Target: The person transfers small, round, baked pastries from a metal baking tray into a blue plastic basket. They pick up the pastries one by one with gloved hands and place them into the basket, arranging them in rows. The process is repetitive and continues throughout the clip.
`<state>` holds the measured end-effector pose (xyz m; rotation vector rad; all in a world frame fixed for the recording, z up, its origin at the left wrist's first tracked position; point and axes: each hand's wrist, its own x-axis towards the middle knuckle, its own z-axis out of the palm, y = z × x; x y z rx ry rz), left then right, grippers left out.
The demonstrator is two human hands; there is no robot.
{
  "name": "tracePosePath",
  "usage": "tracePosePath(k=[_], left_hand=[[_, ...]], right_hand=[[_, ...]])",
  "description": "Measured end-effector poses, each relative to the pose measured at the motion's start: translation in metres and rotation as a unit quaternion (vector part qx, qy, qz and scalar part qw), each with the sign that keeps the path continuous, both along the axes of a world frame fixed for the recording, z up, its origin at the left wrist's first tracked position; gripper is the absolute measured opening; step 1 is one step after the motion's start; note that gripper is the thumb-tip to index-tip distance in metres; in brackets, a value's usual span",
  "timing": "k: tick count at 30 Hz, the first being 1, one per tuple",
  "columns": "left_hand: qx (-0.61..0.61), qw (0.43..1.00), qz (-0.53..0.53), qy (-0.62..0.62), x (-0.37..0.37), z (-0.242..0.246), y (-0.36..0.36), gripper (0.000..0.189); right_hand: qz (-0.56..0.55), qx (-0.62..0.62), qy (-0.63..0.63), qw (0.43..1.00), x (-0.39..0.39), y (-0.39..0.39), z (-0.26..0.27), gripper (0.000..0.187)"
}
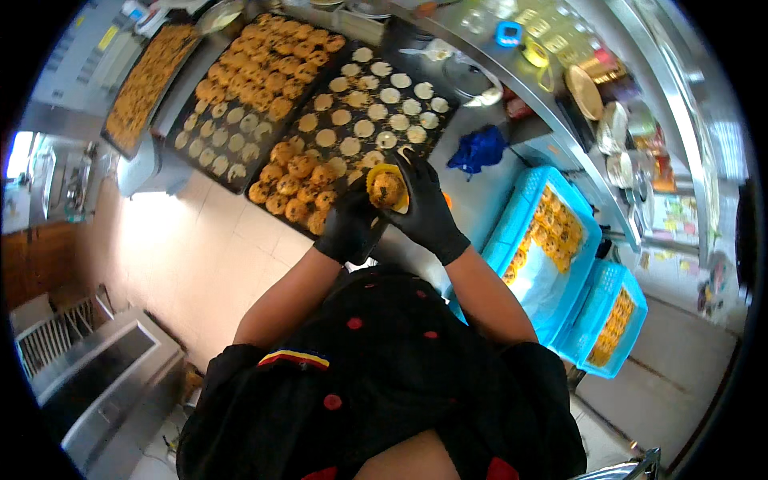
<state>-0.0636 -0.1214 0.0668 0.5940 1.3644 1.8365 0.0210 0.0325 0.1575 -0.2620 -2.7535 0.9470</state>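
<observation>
My right hand [427, 210], in a black glove, holds a yellow paper baking cup [405, 208] with a round, dark-speckled baked ball [386, 189] in it. My left hand [348, 222], also black-gloved, is close against the cup's left side; its fingers are partly hidden, and whether it grips anything does not show. Beyond both hands lies a dark baking tray [433, 141] with pale round marks. Baked balls [289, 185] are clustered at its near left end. Another dark tray [180, 157] to the left bears many more balls at its far end.
A long tray of brown crumbly food [147, 90] stands far left. On the right are a large blue plastic crate [585, 240] and a smaller one [637, 318], both with baked goods. A crumpled blue cloth [478, 149] lies on the steel counter, below a steel shelf [522, 78] with jars.
</observation>
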Motion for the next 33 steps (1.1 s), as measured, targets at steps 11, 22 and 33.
tracePosePath(k=[11,22,33], left_hand=[[-0.197,0.97,-0.144,-0.009,0.032,-0.005,0.068,0.053],[-0.261,0.761,-0.148,0.576,0.018,-0.093,0.15,0.061],[-0.408,0.587,-0.292,0.636,-0.027,-0.12,0.229,0.025]], right_hand=[[-0.268,-0.048,0.047,0.961,0.155,0.06,-0.017,0.081],[-0.605,-0.065,-0.159,0.777,0.472,0.068,-0.164,0.063],[-0.593,-0.204,-0.341,0.7,0.447,0.017,-0.176,0.046]])
